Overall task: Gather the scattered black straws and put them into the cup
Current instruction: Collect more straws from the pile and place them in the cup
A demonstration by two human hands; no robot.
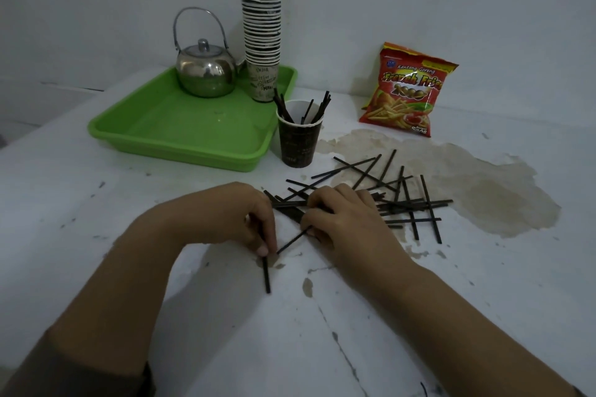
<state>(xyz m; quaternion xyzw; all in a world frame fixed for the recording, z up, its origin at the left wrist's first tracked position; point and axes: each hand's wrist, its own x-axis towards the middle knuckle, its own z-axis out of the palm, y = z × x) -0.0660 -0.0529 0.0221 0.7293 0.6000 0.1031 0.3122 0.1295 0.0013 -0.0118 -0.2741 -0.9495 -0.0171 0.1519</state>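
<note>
Counted one kettle (205,71), one tray (180,129), one chip bag (408,90), one cup stack (262,26), one cup (298,142) holding roughly six straws (317,111); loose straws (400,200) overlapped too much to count.

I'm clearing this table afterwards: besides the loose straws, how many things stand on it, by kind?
Tray: 1
Kettle: 1
Stack of cups: 1
Cup with straws: 1
Snack bag: 1
Total: 5
</note>
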